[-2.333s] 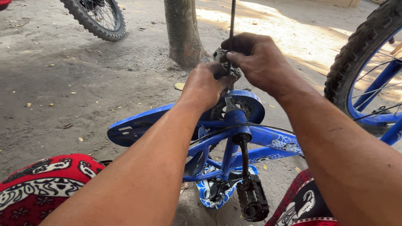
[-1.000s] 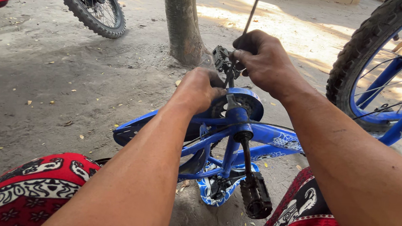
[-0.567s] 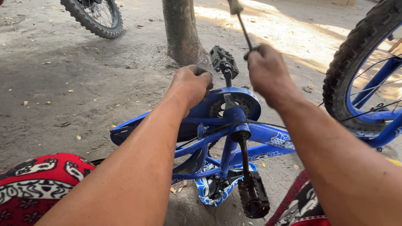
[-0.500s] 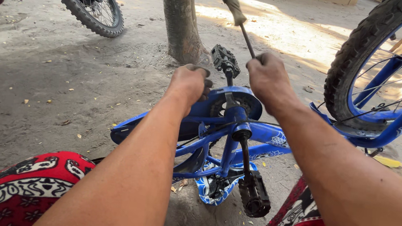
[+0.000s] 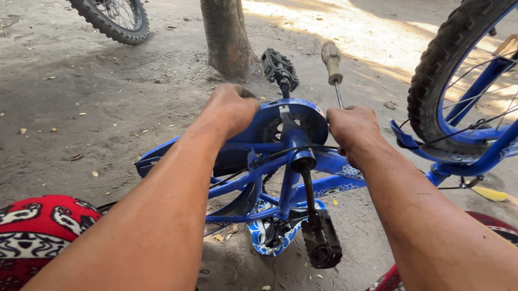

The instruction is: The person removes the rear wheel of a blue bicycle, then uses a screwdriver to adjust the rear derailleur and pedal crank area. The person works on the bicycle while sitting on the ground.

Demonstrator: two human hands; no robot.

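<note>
Down on the dirt ground, a small blue bicycle frame [image 5: 333, 165] lies on its side between the person's knees, close to the foot of a tree trunk [image 5: 223, 22]. The left hand [image 5: 231, 108] is closed over the left edge of the blue chain guard [image 5: 303, 115], pressing it steady. The right hand [image 5: 352, 126] is clamped around the metal shaft of a screwdriver [image 5: 333, 64], whose pale handle sticks up and tilts away; where the tip sits is hidden behind the fist. The hands stay apart, one at each side of the guard.

The frame looks like stiff steel tubing, awkward rather than heavy, and likely to rock on the uneven dirt, so bracing it on the guard or the tubes seems sound. The guard looks thin and could flex under hard pressure. One black pedal [image 5: 279, 68] points up, the other pedal [image 5: 322, 240] hangs low; both would spin in a grip. The screwdriver's bare shaft looks slippery; the handle offers better purchase. A big wheel [image 5: 432, 86] stands at right.
</note>
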